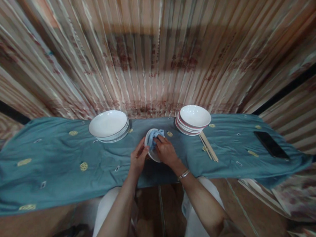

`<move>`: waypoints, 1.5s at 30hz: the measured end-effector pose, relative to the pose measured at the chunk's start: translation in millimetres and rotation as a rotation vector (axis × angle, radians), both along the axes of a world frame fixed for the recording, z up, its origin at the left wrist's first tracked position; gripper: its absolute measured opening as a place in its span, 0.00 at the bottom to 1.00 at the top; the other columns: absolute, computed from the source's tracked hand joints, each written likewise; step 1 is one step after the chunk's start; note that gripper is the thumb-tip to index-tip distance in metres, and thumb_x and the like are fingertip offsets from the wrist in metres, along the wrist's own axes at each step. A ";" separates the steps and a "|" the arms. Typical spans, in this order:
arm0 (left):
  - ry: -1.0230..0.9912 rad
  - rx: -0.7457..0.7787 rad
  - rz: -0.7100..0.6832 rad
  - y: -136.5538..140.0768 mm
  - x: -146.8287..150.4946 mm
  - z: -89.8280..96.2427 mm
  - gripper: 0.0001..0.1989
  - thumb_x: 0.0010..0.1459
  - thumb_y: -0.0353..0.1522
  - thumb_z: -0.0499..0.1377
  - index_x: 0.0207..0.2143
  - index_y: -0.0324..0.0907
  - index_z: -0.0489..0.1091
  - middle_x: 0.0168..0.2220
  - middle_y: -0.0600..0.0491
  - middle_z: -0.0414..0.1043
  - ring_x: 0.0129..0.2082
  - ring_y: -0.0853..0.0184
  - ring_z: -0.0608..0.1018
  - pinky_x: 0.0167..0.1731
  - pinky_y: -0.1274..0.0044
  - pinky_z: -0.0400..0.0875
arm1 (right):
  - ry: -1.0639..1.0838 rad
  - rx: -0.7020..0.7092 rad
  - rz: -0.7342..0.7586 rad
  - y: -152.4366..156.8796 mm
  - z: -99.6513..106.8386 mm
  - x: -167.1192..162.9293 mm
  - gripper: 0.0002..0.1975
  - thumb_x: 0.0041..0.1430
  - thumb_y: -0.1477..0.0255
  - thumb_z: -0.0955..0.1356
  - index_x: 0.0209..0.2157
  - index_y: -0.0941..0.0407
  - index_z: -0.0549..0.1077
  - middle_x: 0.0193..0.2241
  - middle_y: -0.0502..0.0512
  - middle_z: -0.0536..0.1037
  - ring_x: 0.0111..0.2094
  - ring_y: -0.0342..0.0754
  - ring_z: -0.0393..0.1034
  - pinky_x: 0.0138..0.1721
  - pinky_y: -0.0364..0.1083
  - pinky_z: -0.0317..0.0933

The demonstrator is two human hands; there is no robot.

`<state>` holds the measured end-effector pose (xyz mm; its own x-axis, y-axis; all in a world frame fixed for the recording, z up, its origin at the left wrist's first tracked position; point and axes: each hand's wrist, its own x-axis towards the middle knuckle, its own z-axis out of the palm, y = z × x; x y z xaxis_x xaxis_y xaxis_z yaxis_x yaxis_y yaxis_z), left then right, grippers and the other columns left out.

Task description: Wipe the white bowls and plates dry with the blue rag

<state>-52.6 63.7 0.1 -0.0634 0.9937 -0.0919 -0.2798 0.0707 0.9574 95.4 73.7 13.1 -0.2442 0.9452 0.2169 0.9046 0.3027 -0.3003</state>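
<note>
A small white bowl [154, 156] is held over the table's front half, its inside turned toward me. My left hand [139, 156] grips its left rim, thumb on the inner side and fingers behind. Inside the bowl my right hand [164, 149] presses a crumpled light blue cloth [154, 135], with its fingers bent into the folds. Part of the bowl's right side is hidden by that hand.
Stacked white plates [108, 123] stand at the back left. At the back right is a stack of white bowls [195, 116] with red rims, beside wooden chopsticks [208, 146]. A black phone [271, 145] lies far right on the teal tablecloth [57, 157]. Curtains [150, 63] hang behind.
</note>
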 end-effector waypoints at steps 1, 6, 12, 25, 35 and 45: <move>-0.002 0.002 -0.002 -0.1 0.1 -0.4 0.34 0.43 0.43 0.70 0.53 0.41 0.73 0.48 0.45 0.78 0.46 0.58 0.79 0.46 0.69 0.75 | -0.003 -0.002 -0.003 -0.2 -0.2 -0.4 0.21 0.63 0.77 0.61 0.57 0.58 0.68 0.58 0.64 0.68 0.54 0.55 0.65 0.56 0.52 0.61; 0.005 -0.003 -0.003 -0.4 -0.2 -2.0 0.35 0.43 0.43 0.69 0.54 0.40 0.72 0.45 0.45 0.78 0.42 0.59 0.80 0.42 0.70 0.76 | -0.029 -0.021 -0.018 -1.0 1.7 -2.6 0.20 0.64 0.76 0.60 0.56 0.59 0.68 0.57 0.64 0.69 0.53 0.55 0.66 0.56 0.51 0.61; 0.017 -0.007 0.006 0.1 -0.9 -2.0 0.35 0.43 0.42 0.70 0.54 0.40 0.73 0.46 0.45 0.78 0.44 0.59 0.79 0.44 0.71 0.75 | -0.060 -0.058 -0.035 -1.6 6.0 -4.2 0.17 0.65 0.75 0.60 0.52 0.59 0.71 0.52 0.63 0.72 0.49 0.54 0.68 0.53 0.49 0.62; 0.030 0.018 0.016 1.7 -0.6 -4.1 0.33 0.44 0.44 0.69 0.53 0.40 0.73 0.48 0.46 0.77 0.48 0.57 0.78 0.48 0.68 0.74 | 0.033 -0.242 0.063 -19.1 12.5 2.8 0.11 0.66 0.70 0.63 0.40 0.58 0.76 0.40 0.60 0.80 0.43 0.49 0.73 0.45 0.44 0.62; 0.098 0.087 -0.063 -2.9 3.0 1.1 0.33 0.43 0.47 0.68 0.50 0.41 0.75 0.52 0.46 0.76 0.53 0.53 0.75 0.54 0.64 0.69 | 0.777 -0.179 0.146 -18.8 -1.7 -3.9 0.09 0.57 0.75 0.63 0.36 0.57 0.76 0.30 0.50 0.79 0.33 0.47 0.72 0.37 0.42 0.65; 0.109 0.082 -0.114 -7.7 2.0 -0.8 0.33 0.46 0.44 0.67 0.54 0.39 0.72 0.53 0.44 0.75 0.51 0.54 0.76 0.53 0.64 0.70 | 0.368 0.146 0.011 -5.8 -1.3 -7.1 0.14 0.62 0.76 0.59 0.46 0.60 0.70 0.45 0.64 0.74 0.48 0.54 0.67 0.54 0.51 0.61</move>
<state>-50.6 56.0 -0.7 0.0446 0.9990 -0.0091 -0.1684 0.0165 0.9856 88.3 67.9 11.8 -0.1353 0.8954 0.4241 0.7408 0.3757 -0.5569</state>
